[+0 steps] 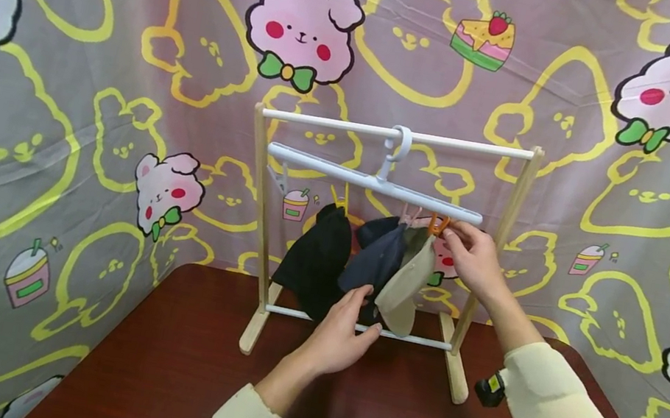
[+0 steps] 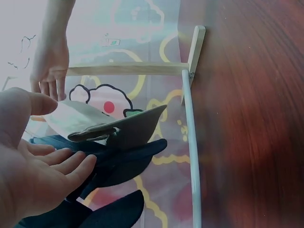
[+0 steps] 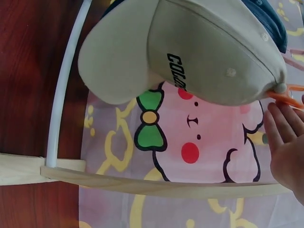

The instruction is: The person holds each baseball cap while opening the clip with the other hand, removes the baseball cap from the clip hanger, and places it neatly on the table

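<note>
A beige cap (image 3: 204,52) with dark lettering hangs from an orange clip (image 1: 437,225) near the low right end of a white hanger (image 1: 329,168). My right hand (image 1: 473,257) pinches that clip between thumb and fingertips. Beside the beige cap, a navy cap (image 1: 377,254) hangs from a pink clip (image 1: 410,213). Further left is a black cap (image 1: 316,254) on a yellow clip (image 1: 339,198). Under the navy and beige caps, my left hand (image 1: 343,334) is held palm up with relaxed fingers, its fingertips close against the lower part of the caps (image 2: 109,156).
A wooden rack stands on the dark red table (image 1: 180,361), with a white top rail (image 1: 323,121) carrying the hanger hook, and a lower white bar (image 2: 192,142). Its right post (image 1: 517,196) is just behind my right hand. A patterned curtain (image 1: 192,102) closes off the back and sides.
</note>
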A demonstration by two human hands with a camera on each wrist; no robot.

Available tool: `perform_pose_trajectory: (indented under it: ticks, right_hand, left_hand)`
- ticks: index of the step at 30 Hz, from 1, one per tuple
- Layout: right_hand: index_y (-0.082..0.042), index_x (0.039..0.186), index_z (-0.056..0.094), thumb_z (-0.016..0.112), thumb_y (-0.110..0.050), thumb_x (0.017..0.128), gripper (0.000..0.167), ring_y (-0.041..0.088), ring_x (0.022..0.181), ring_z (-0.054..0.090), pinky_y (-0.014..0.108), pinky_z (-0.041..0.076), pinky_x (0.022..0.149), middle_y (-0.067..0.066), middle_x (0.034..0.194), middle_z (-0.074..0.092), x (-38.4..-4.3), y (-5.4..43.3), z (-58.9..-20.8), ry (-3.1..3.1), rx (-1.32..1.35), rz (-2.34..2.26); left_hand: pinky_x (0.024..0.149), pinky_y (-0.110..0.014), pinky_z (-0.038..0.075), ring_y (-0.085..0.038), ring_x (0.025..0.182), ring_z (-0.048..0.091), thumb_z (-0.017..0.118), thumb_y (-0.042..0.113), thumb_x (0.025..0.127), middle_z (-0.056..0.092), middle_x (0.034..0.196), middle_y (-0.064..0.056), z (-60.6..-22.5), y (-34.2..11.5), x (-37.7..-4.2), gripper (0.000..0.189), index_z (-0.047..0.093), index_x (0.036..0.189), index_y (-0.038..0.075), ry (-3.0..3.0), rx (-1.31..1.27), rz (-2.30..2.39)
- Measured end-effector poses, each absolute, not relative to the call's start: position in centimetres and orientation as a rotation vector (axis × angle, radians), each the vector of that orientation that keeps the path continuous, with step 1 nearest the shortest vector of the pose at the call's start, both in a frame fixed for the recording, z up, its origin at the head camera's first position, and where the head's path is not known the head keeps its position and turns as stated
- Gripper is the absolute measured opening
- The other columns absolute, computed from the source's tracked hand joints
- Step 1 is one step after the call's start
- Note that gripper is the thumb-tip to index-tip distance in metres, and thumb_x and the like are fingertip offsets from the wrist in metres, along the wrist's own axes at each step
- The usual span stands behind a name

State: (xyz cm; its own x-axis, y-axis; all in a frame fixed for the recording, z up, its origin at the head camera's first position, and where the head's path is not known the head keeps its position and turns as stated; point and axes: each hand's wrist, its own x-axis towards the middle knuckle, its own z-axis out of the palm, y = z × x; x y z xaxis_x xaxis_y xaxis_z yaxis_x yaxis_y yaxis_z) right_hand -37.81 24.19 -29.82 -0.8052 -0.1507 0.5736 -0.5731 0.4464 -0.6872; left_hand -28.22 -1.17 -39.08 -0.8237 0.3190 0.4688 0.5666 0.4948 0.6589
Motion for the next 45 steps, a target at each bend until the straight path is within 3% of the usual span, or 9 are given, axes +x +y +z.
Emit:
perform_pose_trajectory:
  ticks: [4,8,12,22,25,28,31,36,45]
  right_hand:
    - [0.012,0.134,0.059,0.052,-0.014,0.107,0.038,0.041,0.112,0.066,0.006,0.048,0.078,0.031,0.123,0.066,-37.7,24.1,-30.5,-2.177,0.551,1.313]
    - [0.009,0.123,0.068,0.062,-0.017,0.103,0.033,0.011,0.096,0.071,0.007,0.05,0.071,0.026,0.112,0.072,-37.4,23.5,-31.1,-2.048,0.472,1.234]
    - [0.006,0.108,0.076,0.074,-0.021,0.096,0.029,-0.012,0.075,0.063,0.007,0.05,0.063,0.021,0.094,0.076,-37.3,22.5,-31.5,-1.913,0.415,1.149]
    - [0.003,0.09,0.078,0.081,-0.023,0.091,0.027,0.027,0.065,0.073,0.002,0.041,0.061,0.014,0.075,0.075,-36.8,20.7,-31.6,-1.792,0.357,0.921]
    - [0.001,0.085,0.078,0.082,-0.026,0.089,0.028,0.026,0.062,0.072,0.003,0.038,0.06,0.012,0.073,0.075,-36.8,20.5,-31.6,-1.778,0.349,0.868]
    - [-0.001,0.081,0.077,0.082,-0.03,0.089,0.031,0.024,0.06,0.071,0.008,0.039,0.059,0.01,0.071,0.074,-36.8,20.4,-31.5,-1.787,0.333,0.828]
    - [-0.002,0.08,0.077,0.081,-0.034,0.09,0.034,0.024,0.06,0.071,0.02,0.045,0.057,0.009,0.071,0.075,-36.8,20.3,-31.4,-1.804,0.32,0.793]
    - [-0.004,0.074,0.075,0.078,-0.038,0.091,0.038,0.028,0.056,0.067,0.043,0.047,0.052,0.009,0.066,0.073,-36.8,20.0,-31.5,-1.811,0.306,0.652]
    - [-0.009,0.058,0.061,0.073,-0.041,0.093,0.049,0.026,0.04,0.045,0.041,0.033,0.041,0.006,0.047,0.052,-36.8,19.5,-31.6,-1.829,0.299,0.475]
  left_hand:
    - [0.1,-0.04,0.053,-0.029,0.125,0.058,0.066,0.018,0.097,0.054,0.143,-0.014,-39.1,-1.1,-28.8,0.058,0.044,0.147,0.0,-2.437,-0.721,-1.303]
    - [0.095,-0.039,0.056,-0.029,0.124,0.058,0.066,0.017,0.098,0.056,0.138,-0.015,-39.3,-0.8,-29.5,0.054,0.046,0.145,-0.002,-2.425,-0.714,-1.37]
    - [0.092,-0.04,0.057,-0.029,0.123,0.06,0.062,0.016,0.101,0.059,0.135,-0.017,-39.5,-0.5,-30.3,0.048,0.049,0.142,-0.003,-2.389,-0.731,-1.446]
    - [0.079,-0.029,0.054,-0.021,0.096,0.065,0.054,0.011,0.106,0.068,0.112,-0.015,-40.5,-0.3,-31.6,0.026,0.062,0.128,0.0,-2.264,-0.79,-1.773]
    - [0.076,-0.033,0.055,-0.019,0.085,0.063,0.051,0.01,0.108,0.067,0.105,-0.016,-40.5,-0.7,-31.5,0.023,0.063,0.124,0.0,-2.231,-0.828,-1.942]
    - [0.083,-0.043,0.059,-0.02,0.089,0.065,0.046,0.012,0.11,0.065,0.108,-0.017,-40.3,-1.2,-31.5,0.024,0.059,0.126,0.0,-2.208,-0.857,-2.089]
    - [0.09,-0.051,0.058,-0.026,0.1,0.067,0.042,0.015,0.112,0.064,0.117,-0.021,-40.2,-1.7,-31.6,0.027,0.055,0.13,-0.001,-2.19,-0.877,-2.216]
    - [0.092,-0.048,0.057,-0.026,0.103,0.067,0.041,0.015,0.112,0.065,0.12,-0.023,-40.2,-2.5,-31.9,0.028,0.052,0.131,-0.002,-2.17,-0.901,-2.341]
    - [0.096,-0.046,0.056,-0.019,0.105,0.066,0.041,0.017,0.112,0.064,0.125,-0.017,-40.6,-3.3,-32.0,0.032,0.05,0.137,0.0,-2.185,-0.959,-2.423]
